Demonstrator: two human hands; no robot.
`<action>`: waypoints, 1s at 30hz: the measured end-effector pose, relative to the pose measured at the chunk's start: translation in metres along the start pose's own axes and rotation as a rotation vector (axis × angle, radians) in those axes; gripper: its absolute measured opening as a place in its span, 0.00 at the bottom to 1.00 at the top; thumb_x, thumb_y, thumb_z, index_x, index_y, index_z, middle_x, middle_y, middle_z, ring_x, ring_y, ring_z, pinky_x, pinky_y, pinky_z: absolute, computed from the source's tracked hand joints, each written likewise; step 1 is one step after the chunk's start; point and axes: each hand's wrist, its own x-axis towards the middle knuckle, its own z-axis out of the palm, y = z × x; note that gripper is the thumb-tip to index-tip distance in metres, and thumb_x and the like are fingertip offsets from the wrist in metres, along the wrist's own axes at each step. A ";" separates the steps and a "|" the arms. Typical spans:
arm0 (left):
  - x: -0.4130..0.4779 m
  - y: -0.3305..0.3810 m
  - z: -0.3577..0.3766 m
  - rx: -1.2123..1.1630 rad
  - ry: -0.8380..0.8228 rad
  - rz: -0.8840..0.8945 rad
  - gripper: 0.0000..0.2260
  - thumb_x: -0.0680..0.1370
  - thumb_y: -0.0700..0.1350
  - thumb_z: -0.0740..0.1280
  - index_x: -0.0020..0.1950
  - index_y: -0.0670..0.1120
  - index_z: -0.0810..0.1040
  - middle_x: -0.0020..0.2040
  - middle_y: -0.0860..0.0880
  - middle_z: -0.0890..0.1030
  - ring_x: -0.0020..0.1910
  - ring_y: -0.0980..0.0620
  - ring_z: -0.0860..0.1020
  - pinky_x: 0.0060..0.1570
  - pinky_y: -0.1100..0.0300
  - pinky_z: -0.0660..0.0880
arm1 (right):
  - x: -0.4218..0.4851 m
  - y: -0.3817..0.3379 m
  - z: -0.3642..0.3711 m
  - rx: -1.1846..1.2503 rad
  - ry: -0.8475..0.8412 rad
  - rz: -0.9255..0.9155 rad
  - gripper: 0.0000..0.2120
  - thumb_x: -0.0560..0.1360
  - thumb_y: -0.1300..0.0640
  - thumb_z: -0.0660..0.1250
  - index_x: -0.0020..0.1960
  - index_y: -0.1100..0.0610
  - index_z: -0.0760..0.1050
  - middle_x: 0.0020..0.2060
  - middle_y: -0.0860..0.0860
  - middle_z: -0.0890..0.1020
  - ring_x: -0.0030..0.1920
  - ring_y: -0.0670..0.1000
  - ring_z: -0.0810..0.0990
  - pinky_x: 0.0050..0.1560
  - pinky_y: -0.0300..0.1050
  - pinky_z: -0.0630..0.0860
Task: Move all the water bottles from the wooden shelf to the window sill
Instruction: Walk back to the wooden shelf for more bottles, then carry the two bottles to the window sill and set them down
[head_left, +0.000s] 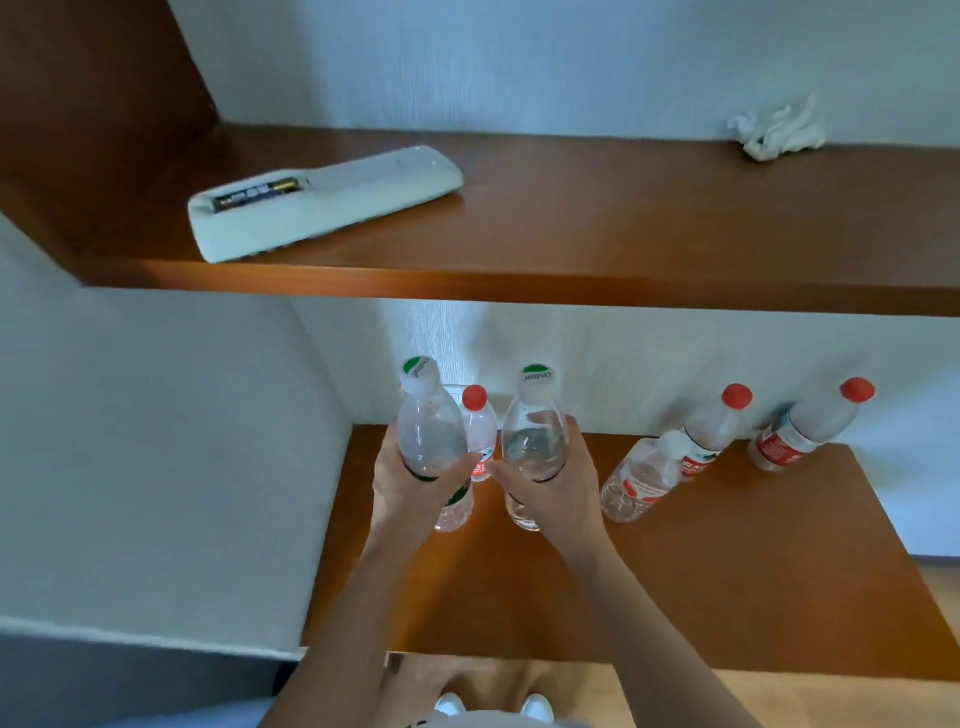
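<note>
Two wooden boards fill most of the view, both against a white wall: the upper shelf (623, 218) and, below it, the lower shelf (701, 582). A white remote (332, 200) lies face down on the upper shelf, its battery bay uncovered and the cells showing.

My left grip (410, 486) is wrapped round the middle of the left bottle (428, 431), clear with a green-and-white cap. My right grip (553, 486) holds its twin, the right bottle (535, 441), the same way. Both bottles are upright and side by side over the left rear of the lower shelf. I cannot tell whether their bases rest on the wood.

Further right on the lower shelf, near the wall, stand the far red-capped bottle (805, 431), the middle red-capped bottle (711, 431) and, just before it, the white-capped bottle (641, 480).

A crumpled white cloth (779, 127) sits at the back of the upper shelf. The small red-capped bottle (479, 423) stands behind and between the two I hold.
</note>
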 end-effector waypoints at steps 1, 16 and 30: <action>-0.003 0.005 0.000 0.000 0.002 0.013 0.34 0.65 0.49 0.80 0.67 0.54 0.67 0.52 0.60 0.75 0.52 0.55 0.76 0.42 0.74 0.72 | -0.002 -0.005 -0.001 0.005 0.013 -0.005 0.33 0.64 0.39 0.79 0.64 0.43 0.70 0.55 0.39 0.80 0.57 0.41 0.80 0.51 0.31 0.78; -0.037 0.010 -0.067 -0.029 0.166 0.103 0.27 0.65 0.50 0.80 0.59 0.51 0.72 0.49 0.51 0.79 0.49 0.56 0.79 0.44 0.66 0.78 | -0.007 -0.036 0.040 0.092 -0.160 -0.064 0.33 0.66 0.52 0.81 0.64 0.41 0.68 0.53 0.36 0.77 0.53 0.36 0.77 0.46 0.20 0.70; -0.219 -0.015 -0.104 -0.046 0.936 -0.044 0.25 0.64 0.48 0.78 0.58 0.56 0.74 0.49 0.51 0.82 0.48 0.58 0.80 0.45 0.68 0.75 | -0.100 -0.040 0.091 0.192 -1.017 -0.303 0.29 0.66 0.52 0.82 0.63 0.51 0.74 0.52 0.45 0.83 0.55 0.50 0.82 0.55 0.47 0.80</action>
